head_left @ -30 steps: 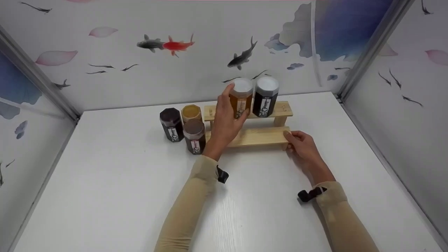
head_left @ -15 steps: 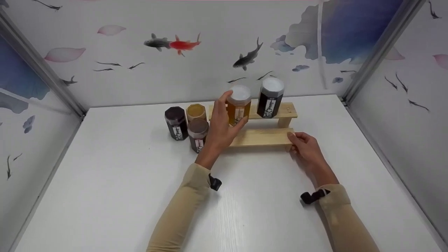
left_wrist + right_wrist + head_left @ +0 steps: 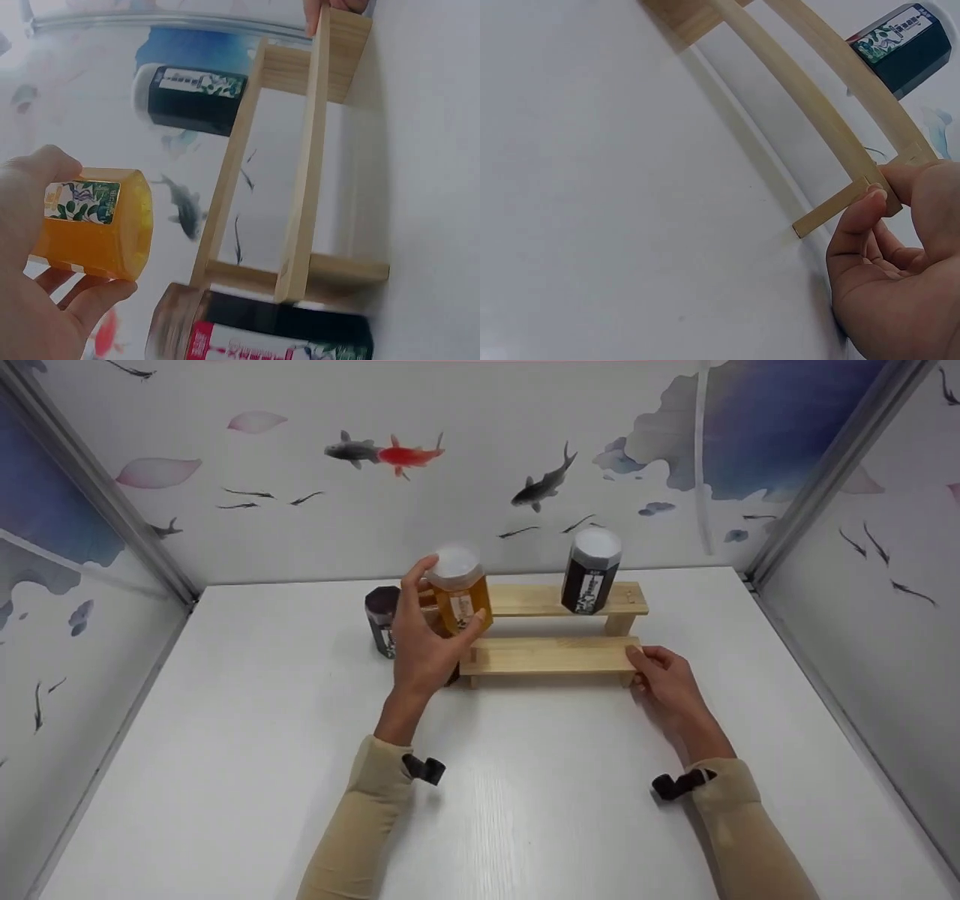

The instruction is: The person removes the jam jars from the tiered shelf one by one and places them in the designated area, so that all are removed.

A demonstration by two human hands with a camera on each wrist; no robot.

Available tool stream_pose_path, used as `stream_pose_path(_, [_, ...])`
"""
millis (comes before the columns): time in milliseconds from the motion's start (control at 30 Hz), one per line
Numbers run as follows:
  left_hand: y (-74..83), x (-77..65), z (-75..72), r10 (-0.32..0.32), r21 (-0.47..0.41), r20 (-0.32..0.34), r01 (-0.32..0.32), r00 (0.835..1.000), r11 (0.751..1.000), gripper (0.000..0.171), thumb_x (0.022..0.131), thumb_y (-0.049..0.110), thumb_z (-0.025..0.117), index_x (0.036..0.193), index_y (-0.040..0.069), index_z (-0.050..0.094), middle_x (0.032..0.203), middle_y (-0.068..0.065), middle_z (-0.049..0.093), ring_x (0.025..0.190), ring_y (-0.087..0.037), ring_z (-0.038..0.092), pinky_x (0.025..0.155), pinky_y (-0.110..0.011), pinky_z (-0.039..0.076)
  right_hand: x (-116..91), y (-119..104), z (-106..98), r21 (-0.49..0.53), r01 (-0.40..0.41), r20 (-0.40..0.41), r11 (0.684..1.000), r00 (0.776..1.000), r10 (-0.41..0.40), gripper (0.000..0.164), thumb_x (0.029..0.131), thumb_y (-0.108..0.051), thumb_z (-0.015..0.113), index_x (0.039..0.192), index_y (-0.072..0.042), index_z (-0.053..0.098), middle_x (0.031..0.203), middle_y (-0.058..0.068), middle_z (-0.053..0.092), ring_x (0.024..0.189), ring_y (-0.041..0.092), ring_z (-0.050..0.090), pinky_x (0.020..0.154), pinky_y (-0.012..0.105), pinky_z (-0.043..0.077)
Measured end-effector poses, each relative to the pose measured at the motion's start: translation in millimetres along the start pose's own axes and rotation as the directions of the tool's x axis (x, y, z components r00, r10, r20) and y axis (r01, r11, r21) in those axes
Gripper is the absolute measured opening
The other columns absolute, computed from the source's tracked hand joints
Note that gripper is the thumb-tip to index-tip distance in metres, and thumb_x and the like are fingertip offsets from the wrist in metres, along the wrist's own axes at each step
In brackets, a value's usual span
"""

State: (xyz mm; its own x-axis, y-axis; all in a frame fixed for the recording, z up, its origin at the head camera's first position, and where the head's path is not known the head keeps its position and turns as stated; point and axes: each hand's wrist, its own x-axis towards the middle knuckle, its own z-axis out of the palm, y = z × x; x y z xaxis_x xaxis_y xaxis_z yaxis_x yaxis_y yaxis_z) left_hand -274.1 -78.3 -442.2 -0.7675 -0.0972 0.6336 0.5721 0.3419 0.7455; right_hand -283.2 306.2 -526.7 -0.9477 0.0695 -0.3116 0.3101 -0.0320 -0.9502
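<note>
My left hand grips an amber jar with a white lid, fingers and thumb around its sides. In the left wrist view this jar is clear of the wooden shelf. The right hand pinches the right end of the lower step of the two-step wooden shelf. A dark jar with a white lid stands upright on the upper step, toward its right end. In the right wrist view, thumb and finger meet around the corner of the step.
A dark-lidded jar stands on the white table left of the shelf. Another dark jar, mostly hidden behind my left hand in the head view, stands close by the shelf's left end. A patterned wall rises behind the table.
My left hand has lifted the amber jar off the upper step and carried it left, over the jars beside the shelf. The right hand keeps its grip on the lower step.
</note>
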Motion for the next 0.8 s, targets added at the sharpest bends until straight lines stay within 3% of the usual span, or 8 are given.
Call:
stream_pose_path(133, [-9.4,-2.2,-23.7,-0.005,-0.016,-0.046,0.005,0.999,1.0,0.09,0.089,0.027,0.091,0.163,0.03,0.04,0.146,-0.007,0.057,0.125,-0.02,0.063,0.096,-0.047,0.065,-0.3,1.6,-1.4,-0.032,0.0,-0.002,0.999,1.0,0.0,0.054,0.101,-0.049,0.075,0.134,-0.01,0.058,0.101,-0.003,0.064,0.083,0.006,0.058,0.065,0.017,0.05])
stream_pose_path(300, [-21.2,-2.3,-48.8,-0.066,-0.018,-0.113,0.065,0.991,0.998,0.089,0.088,0.024,0.093,0.161,0.028,0.042,0.137,-0.01,0.058,0.115,-0.022,0.063,0.091,-0.05,0.066,-0.5,0.6,-1.2,-0.021,-0.012,-0.006,1.0,1.0,0.011,0.054,0.101,-0.049,0.075,0.135,-0.011,0.057,0.104,-0.002,0.064,0.085,0.008,0.058,0.065,0.018,0.051])
stream_pose_path(500, [-33.2,-1.7,-72.5,-0.14,-0.022,-0.162,0.138,0.977,0.99,0.093,0.085,0.016,0.094,0.162,0.025,0.042,0.141,-0.015,0.055,0.117,-0.028,0.059,0.089,-0.056,0.066,0.2,0.4,-0.2,-0.004,-0.013,0.003,1.0,1.0,0.013,0.055,0.1,-0.048,0.076,0.136,-0.011,0.057,0.104,-0.001,0.064,0.085,0.008,0.058,0.066,0.018,0.051])
stream_pose_path(633, [-38.6,-3.5,-85.8,-0.16,-0.011,-0.165,0.16,0.973,0.987,0.094,0.084,0.013,0.095,0.161,0.023,0.043,0.141,-0.016,0.055,0.118,-0.03,0.059,0.091,-0.058,0.065,0.1,0.6,-0.2,-0.001,-0.012,0.003,1.0,1.0,0.012,0.054,0.1,-0.048,0.076,0.135,-0.012,0.057,0.105,-0.001,0.064,0.085,0.008,0.058,0.066,0.018,0.051])
stream_pose_path(800, [-47.6,-8.8,-98.0,-0.199,0.009,-0.12,0.201,0.973,0.979,0.09,0.082,0.01,0.095,0.156,0.023,0.046,0.138,-0.01,0.058,0.115,-0.023,0.058,0.093,-0.054,0.065,0.1,0.2,0.3,0.031,-0.003,0.004,1.0,1.0,0.003,0.051,0.101,-0.045,0.076,0.132,-0.01,0.057,0.1,-0.003,0.064,0.083,0.008,0.058,0.065,0.018,0.05])
